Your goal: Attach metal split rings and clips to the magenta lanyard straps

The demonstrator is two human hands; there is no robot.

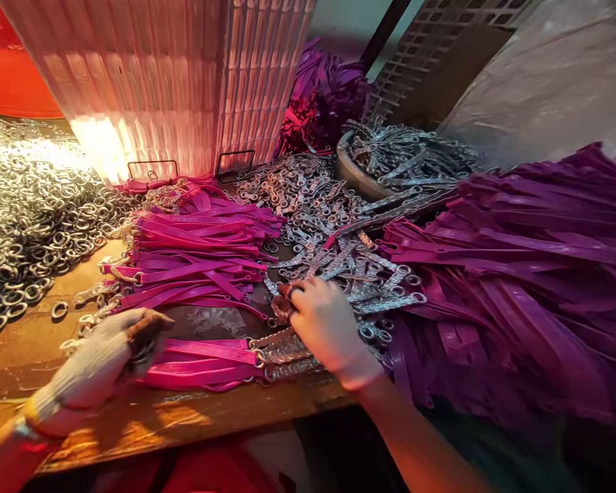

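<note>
My left hand (105, 363), in a pale knit glove with dark worn fingertips, is bent closed at the left end of a small bundle of pink straps (205, 363); what its fingers hold is blurred. My right hand (321, 322), bare with dark wraps on the fingertips, is closed at the edge of the pile of silvery braided pieces (364, 274); anything in its pinch is hidden. Rings join the front straps to braided pieces (292, 359) running under my right hand. A larger stack of pink straps (200, 239) lies behind.
Loose metal rings (31, 226) are heaped at the left. Purple straps (534, 287) pile up on the right. A bowl (356, 168) of braided pieces stands at the back beside a ribbed translucent panel (148, 82). The wooden table's edge (185, 424) runs in front.
</note>
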